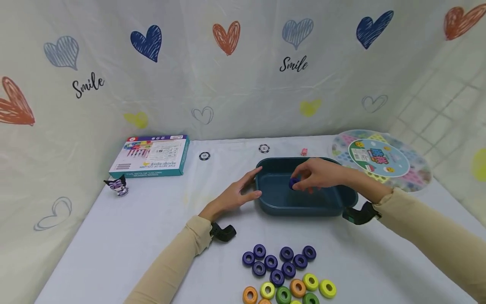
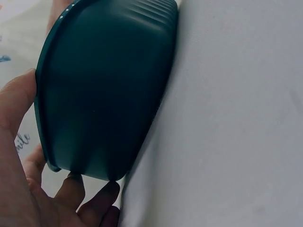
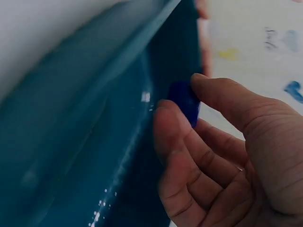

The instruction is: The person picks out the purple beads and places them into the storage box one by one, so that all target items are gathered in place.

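Note:
My right hand [image 1: 317, 173] is over the dark teal plastic tub [image 1: 303, 210], pinching a dark purple ring bead [image 3: 184, 101] between thumb and fingers. In the head view the bead shows at the fingertips, below the tub's far rim. A bit of orange-red shows just beneath that hand, mostly hidden. My left hand [image 1: 233, 195] is at the tub's left end, thumb and fingers spread. Seen from the left wrist, its thumb [image 2: 21, 92] touches the rim and its fingertips meet the end wall. Several purple ring beads [image 1: 271, 262] lie on the table in front of the tub.
Yellow [image 1: 327, 289], orange [image 1: 298, 288] and green ring beads [image 1: 283, 295] lie nearest me. A flat game box [image 1: 152, 156] and small figurine [image 1: 118, 185] stand at left. Behind the tub are two round chips [image 1: 204, 156] and a pink piece [image 1: 304, 152]. A round packaged set [image 1: 379, 158] lies back right.

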`<state>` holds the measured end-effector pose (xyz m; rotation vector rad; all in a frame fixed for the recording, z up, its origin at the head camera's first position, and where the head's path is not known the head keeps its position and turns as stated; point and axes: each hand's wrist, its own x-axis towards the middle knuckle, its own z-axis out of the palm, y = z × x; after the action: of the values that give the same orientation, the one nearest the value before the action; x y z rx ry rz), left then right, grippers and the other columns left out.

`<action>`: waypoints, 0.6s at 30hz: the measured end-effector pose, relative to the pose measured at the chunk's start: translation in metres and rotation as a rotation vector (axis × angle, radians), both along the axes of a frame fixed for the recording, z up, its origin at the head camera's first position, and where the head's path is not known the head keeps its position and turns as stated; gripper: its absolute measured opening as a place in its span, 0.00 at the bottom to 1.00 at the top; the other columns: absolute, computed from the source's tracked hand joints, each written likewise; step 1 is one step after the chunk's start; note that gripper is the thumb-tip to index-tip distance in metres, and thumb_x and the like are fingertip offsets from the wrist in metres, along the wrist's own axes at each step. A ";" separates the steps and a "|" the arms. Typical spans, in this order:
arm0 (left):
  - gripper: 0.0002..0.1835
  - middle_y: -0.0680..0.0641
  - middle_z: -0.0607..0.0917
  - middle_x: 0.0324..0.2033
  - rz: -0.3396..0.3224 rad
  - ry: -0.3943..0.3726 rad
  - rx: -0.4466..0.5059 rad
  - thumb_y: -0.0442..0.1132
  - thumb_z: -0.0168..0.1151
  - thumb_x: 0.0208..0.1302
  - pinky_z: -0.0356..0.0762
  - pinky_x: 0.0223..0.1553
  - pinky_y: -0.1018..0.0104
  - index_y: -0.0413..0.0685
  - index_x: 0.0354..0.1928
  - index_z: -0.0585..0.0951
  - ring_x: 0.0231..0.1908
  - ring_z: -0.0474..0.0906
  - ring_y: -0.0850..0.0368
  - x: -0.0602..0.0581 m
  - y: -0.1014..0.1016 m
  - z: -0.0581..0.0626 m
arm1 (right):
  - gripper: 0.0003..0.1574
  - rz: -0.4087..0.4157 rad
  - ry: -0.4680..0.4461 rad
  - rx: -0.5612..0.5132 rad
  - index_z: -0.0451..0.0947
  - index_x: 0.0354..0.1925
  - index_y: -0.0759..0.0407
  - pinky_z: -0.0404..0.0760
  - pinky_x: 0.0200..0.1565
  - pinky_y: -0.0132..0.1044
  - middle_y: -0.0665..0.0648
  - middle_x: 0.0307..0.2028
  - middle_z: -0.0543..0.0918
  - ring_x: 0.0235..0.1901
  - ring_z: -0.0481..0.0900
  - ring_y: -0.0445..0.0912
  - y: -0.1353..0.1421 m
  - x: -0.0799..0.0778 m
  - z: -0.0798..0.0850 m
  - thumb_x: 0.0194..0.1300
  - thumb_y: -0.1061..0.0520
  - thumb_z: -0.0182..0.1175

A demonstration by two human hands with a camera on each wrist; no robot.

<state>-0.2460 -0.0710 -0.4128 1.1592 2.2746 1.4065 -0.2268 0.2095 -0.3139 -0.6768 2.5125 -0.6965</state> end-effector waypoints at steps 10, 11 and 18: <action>0.38 0.63 0.53 0.66 0.023 -0.003 -0.016 0.66 0.48 0.57 0.54 0.61 0.53 0.72 0.68 0.47 0.62 0.57 0.61 -0.009 0.000 -0.017 | 0.23 0.045 -0.080 0.090 0.73 0.47 0.66 0.79 0.25 0.36 0.52 0.23 0.81 0.21 0.80 0.44 -0.036 -0.051 -0.023 0.58 0.53 0.60; 0.39 0.63 0.53 0.66 0.027 -0.001 -0.019 0.67 0.48 0.57 0.54 0.60 0.53 0.72 0.68 0.47 0.62 0.56 0.62 -0.009 0.000 -0.017 | 0.23 0.049 -0.084 0.088 0.73 0.48 0.66 0.79 0.25 0.37 0.52 0.23 0.81 0.21 0.80 0.44 -0.038 -0.053 -0.024 0.59 0.53 0.60; 0.39 0.64 0.52 0.66 0.037 0.011 -0.035 0.68 0.47 0.56 0.54 0.61 0.54 0.74 0.67 0.47 0.63 0.54 0.64 -0.011 -0.002 -0.014 | 0.21 0.024 -0.092 0.052 0.72 0.47 0.68 0.79 0.27 0.36 0.55 0.26 0.82 0.25 0.81 0.46 -0.053 -0.066 -0.032 0.59 0.57 0.60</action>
<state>-0.2566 -0.0727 -0.4273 1.1230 2.3299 1.3706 -0.2933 0.1561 -0.3456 -0.6408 2.4254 -0.6363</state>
